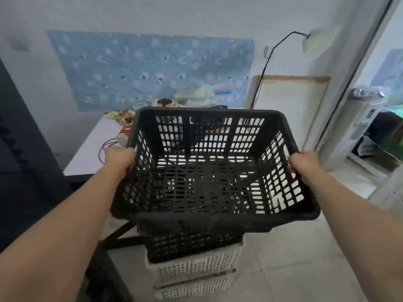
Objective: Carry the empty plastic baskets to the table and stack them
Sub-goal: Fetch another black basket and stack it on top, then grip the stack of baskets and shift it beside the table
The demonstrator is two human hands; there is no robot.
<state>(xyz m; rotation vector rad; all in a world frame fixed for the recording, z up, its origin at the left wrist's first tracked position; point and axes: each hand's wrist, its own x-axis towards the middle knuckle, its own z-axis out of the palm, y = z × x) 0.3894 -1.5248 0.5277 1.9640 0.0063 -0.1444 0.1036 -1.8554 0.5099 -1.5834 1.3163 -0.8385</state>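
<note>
I hold a black plastic basket (209, 168) in the air in front of me, empty, its mesh walls and floor see-through. My left hand (118, 159) grips its left rim and my right hand (304, 164) grips its right rim. Below it on the floor stands a stack: another black basket (192, 243) on top of two white baskets (196, 273). The white table (91, 149) lies beyond the held basket, partly hidden by it.
Stuffed toys (124, 123) and a black cable (104, 147) lie on the table's far left part. A dark chair or cabinet (24, 162) stands at the left. A lamp (316, 42) and a leaning board (292, 110) stand at the right wall. Tiled floor (294, 258) spreads right.
</note>
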